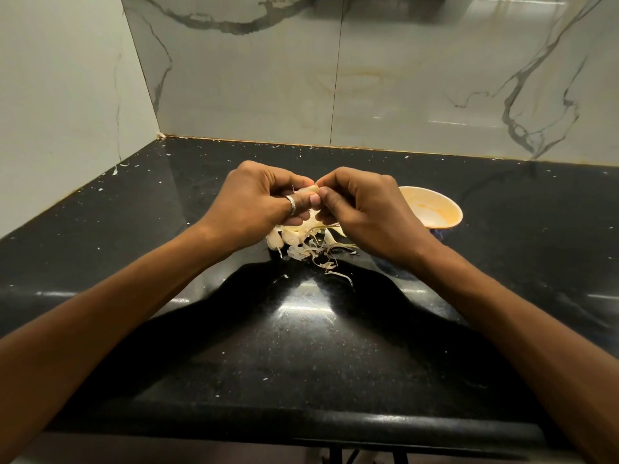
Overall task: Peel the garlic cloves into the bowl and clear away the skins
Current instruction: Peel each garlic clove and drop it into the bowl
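Observation:
A pale garlic clove (308, 190) is held above the black counter between both hands. My left hand (264, 205), with a ring on one finger, grips it from the left. My right hand (361, 209) pinches its right end with thumb and fingertips. Under the hands lies a heap of garlic cloves (279, 239) and loose papery skins (321, 254), partly hidden by the hands. A yellow-stained bowl (435, 209) stands just right of my right hand, its left part hidden behind it; I see no cloves in the part that shows.
The black stone counter (301, 346) runs to a rounded front edge near me. Marble wall panels (368, 78) close off the back and the left side. Small skin flakes (115, 170) are scattered along the back and left edges.

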`<state>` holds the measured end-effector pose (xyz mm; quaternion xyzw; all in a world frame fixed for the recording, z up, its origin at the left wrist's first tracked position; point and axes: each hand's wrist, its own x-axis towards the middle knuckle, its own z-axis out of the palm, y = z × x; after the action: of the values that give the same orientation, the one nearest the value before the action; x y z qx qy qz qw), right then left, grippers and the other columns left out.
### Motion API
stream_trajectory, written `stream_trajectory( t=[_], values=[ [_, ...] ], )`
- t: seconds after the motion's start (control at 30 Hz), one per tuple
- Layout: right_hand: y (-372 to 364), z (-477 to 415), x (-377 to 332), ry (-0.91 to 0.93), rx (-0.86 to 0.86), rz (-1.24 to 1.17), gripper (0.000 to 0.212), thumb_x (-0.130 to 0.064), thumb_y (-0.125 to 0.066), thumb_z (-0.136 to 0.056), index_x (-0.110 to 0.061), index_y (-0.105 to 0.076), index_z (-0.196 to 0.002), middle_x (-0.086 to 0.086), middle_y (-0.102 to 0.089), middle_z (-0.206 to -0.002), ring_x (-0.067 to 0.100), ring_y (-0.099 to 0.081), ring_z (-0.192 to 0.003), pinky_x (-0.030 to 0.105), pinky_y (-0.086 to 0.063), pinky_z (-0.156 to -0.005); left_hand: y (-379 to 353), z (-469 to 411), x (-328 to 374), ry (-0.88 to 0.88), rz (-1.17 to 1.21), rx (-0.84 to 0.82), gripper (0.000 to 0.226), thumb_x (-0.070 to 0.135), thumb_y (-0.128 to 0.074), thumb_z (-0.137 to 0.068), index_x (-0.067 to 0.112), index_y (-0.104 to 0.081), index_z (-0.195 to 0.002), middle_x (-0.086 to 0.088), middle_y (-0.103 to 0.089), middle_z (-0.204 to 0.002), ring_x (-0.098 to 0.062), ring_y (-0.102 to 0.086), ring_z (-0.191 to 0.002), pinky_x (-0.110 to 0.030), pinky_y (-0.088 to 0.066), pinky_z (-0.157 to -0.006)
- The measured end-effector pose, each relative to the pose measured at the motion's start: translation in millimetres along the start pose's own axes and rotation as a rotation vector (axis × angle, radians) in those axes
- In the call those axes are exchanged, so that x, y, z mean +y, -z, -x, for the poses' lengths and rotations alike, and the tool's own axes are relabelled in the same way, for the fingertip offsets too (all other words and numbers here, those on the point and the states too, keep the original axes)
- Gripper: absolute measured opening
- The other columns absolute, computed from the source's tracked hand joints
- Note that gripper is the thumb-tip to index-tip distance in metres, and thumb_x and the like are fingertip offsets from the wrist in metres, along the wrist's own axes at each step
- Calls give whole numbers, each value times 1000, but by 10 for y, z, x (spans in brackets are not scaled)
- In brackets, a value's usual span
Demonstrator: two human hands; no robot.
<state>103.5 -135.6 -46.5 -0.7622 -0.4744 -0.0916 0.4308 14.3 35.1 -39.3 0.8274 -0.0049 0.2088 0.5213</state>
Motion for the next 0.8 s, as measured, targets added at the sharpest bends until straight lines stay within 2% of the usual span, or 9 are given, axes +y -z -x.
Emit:
stream_trajectory(
  t=[0.1, 0.2, 0.37, 0.47, 0.53, 0.63, 0.8],
  values=[
    [25, 1, 8, 142, -4, 192, 16, -16, -57, -100, -8, -70, -107, 4, -73, -81, 19, -70, -72, 43, -55, -64, 25, -9, 10, 6, -42, -62, 21, 13, -74, -89, 8, -77, -109, -17, -76, -91, -24, -76, -82, -28, -62, -73],
    [24, -15, 22, 232, -33, 328, 17, -17, -55, -99, -8, -68, -106, 6, -72, -81, 24, -67, -70, 43, -52, -62, 54, -5, 6, -6, -82, -108, 21, 14, -71, -90, 11, -76, -110, -15, -76, -87, -18, -75, -78, -25, -62, -73],
    [61, -35, 28, 331, -40, 441, 16, -17, -52, -101, -6, -65, -101, 7, -68, -81, 29, -61, -66, 45, -51, -59, 113, -12, 34, -20, -155, -214, 23, 9, -63, -96, 11, -71, -117, -20, -73, -96, -13, -72, -76, -21, -60, -69],
    [71, -46, 25, 371, -45, 474, 15, -15, -54, -102, -7, -66, -106, 9, -69, -87, 32, -61, -69, 45, -51, -59, 146, -27, 45, -14, -176, -260, 25, 13, -61, -96, 3, -72, -116, -22, -71, -96, -16, -71, -72, -24, -61, -68],
    [77, -48, 28, 391, -58, 500, 12, -9, -60, -98, -8, -67, -108, 9, -69, -89, 33, -62, -68, 45, -52, -57, 151, -35, 42, -2, -169, -267, 25, 13, -61, -96, 0, -71, -115, -15, -71, -86, -14, -68, -68, -24, -60, -66],
    [92, -51, 37, 410, -114, 585, 26, 2, -70, -87, -11, -67, -110, 8, -68, -92, 33, -63, -70, 44, -53, -56, 165, -44, 20, 38, -157, -287, 21, 14, -61, -97, 3, -71, -112, 1, -69, -69, -13, -69, -65, -24, -60, -67],
    [78, -18, 39, 498, -215, 700, 29, 7, -65, -84, -6, -64, -110, 12, -65, -95, 31, -61, -79, 46, -54, -61, 202, -38, -14, 113, -121, -374, 15, 15, -60, -98, 8, -72, -102, 1, -68, -71, -12, -67, -67, -25, -58, -69]
  ],
)
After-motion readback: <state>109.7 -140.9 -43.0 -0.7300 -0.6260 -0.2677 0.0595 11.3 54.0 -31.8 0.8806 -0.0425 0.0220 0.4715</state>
